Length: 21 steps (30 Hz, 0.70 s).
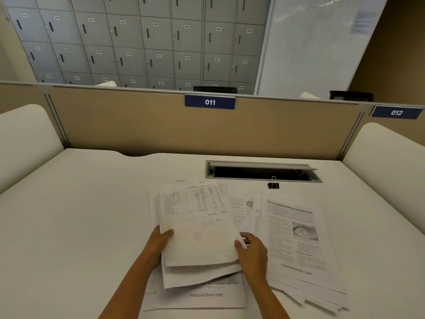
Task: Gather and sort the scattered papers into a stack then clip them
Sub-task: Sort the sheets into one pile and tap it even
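So the bundle of papers (pixel 197 226) is sitting mid-desk, right in front of the person, on the white desk (pixel 80 203). It's lying portrait-ways, with the long axis running 6 to 12 and the far end leaning a touch toward 11. The printed table is up at the 12 end. The left hand (pixel 158 242) is gripping its 9 o'clock edge, thumb curling over the top sheet. The right hand (pixel 251 252) is pinching the 3 o'clock edge between thumb and curled fingers.

More loose sheets (pixel 296 238) are fanning out at 3 o'clock from the bundle, overlapping each other. Another sheet (pixel 202 294) is poking out underneath at 6. The black binder clip (pixel 273 185) is standing at about 1 o'clock, handles up, right by the front lip of the cable slot (pixel 262 172).

That slot's flap is tipping up and it's looking dark inside, so can't tell what's in there. Behind it the divider (pixel 138 125) is carrying a blue label (pixel 210 102) reading 011. Gray lockers (pixel 161 42), all closed, are showing beyond at 12.
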### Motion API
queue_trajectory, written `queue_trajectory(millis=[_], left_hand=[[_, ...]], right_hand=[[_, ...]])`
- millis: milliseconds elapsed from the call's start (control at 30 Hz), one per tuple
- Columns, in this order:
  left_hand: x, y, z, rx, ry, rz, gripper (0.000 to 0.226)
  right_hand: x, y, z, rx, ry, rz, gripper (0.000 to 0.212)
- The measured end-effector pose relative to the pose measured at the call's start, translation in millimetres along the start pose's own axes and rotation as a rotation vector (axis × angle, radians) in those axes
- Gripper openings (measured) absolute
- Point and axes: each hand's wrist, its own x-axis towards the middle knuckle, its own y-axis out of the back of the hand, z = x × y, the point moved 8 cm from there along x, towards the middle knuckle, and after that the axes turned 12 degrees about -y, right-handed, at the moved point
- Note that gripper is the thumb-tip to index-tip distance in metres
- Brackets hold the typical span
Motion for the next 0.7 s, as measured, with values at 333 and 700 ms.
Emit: queue_trajectory(millis=[333,700], left_hand=[[2.6,0.4,-3.8,0.005,0.043,0.000,0.045],[5.2,1.8,-8.2,0.020,0.061,0.031,0.043]], right_hand=[[63.7,163.2,69.7,-0.458,-0.500,0.281,0.092],[64.1,147.5,82.2,-0.400,-0.595,0.095,0.096]])
